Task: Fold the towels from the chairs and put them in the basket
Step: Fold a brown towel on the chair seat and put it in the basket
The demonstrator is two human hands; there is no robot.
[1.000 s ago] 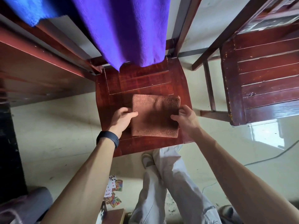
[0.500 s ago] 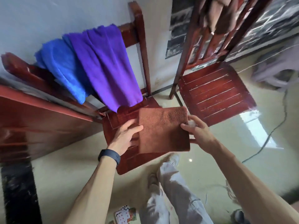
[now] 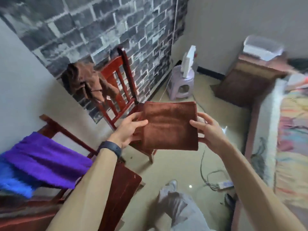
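Step in hand: as I judge it, the carry to the basket, since the folded towel [image 3: 170, 125] is a neat flat rectangle held up in the air, off any seat.
Left hand [image 3: 128, 129]: grip pinching the folded towel's left edge, thumb on top and fingers underneath.
Right hand [image 3: 208, 130]: grip pinching the folded towel's right edge, thumb on its top face and fingers behind.
Task's thing: the folded towel hangs level between the two hands, above the floor.
Basket: not plainly seen; a pale bin [image 3: 263, 47] far up and right of the folded towel may be it, but blur keeps me from telling.
Next move: calls for finding the basket, keeping both edges pinched so the layers do not slide open, and lowering the towel in flat.
Towels, counted: four in view. One is the folded towel; a loose brown towel [image 3: 85, 80] is up and left of it; a purple towel [image 3: 46, 157] and a blue towel [image 3: 11, 182] are down and left of it.
Left to fold: three, by my count.
Chairs, counted: two. The far chair [image 3: 113, 64], just behind and left of the folded towel, carries the loose brown towel; the near chair [image 3: 123, 189], below and left of it, carries the purple and blue ones.
Hands, counted: two, both on the folded towel.
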